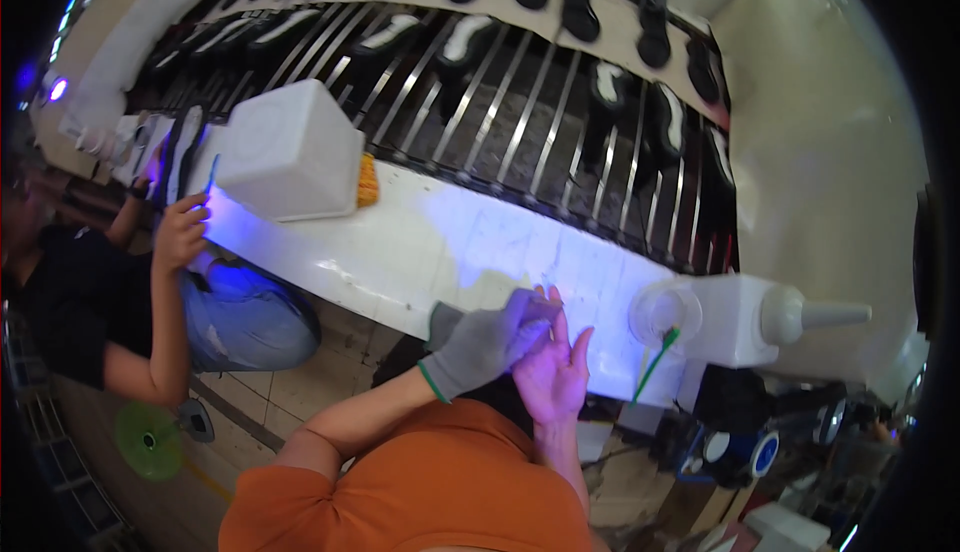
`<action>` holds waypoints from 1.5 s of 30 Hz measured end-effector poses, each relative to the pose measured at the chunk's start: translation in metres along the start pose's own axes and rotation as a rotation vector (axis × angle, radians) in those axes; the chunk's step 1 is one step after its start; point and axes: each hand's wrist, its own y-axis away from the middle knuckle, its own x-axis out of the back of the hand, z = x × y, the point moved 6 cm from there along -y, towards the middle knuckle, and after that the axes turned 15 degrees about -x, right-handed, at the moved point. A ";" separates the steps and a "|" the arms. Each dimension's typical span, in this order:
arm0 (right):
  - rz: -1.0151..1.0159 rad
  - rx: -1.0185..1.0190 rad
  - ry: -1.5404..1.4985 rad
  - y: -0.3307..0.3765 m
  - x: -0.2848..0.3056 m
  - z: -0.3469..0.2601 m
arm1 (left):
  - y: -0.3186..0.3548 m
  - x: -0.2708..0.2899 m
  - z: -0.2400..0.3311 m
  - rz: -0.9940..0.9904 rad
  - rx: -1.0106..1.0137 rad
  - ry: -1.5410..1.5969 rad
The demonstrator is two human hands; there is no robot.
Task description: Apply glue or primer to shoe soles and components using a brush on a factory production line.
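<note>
My left hand (480, 350), in a grey glove with a green cuff, is raised in front of the white table edge. Its fingers are curled against the fingers of my right hand; whatever lies between them is too small to make out. Bare and palm up, my right hand (555, 377) has its thumb spread and its fingers stretched out. To the right of the hands stands a clear round cup (662, 314) with a green-handled brush (655, 367) leaning in it. A white squeeze bottle (745, 320) with a long nozzle lies beside the cup.
Beyond the white table (390, 262), a slatted conveyor (500, 122) carries black shoe parts, some with white soles (465, 40). At left are an upturned white tub (290, 152), an orange sponge (368, 182) and a seated co-worker whose hand (182, 232) holds a blue stick.
</note>
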 end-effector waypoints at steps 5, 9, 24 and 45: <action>0.061 0.101 0.378 -0.007 -0.010 -0.004 | -0.003 -0.001 -0.001 0.066 -0.078 -0.007; 0.037 0.107 0.445 -0.011 -0.013 -0.006 | 0.001 0.004 0.000 0.106 -0.101 -0.106; 0.230 0.400 1.013 -0.019 0.002 -0.044 | -0.022 0.025 0.010 -0.111 -0.216 -0.336; 0.269 0.435 1.034 -0.001 0.009 -0.049 | -0.024 0.201 0.001 0.781 0.046 0.273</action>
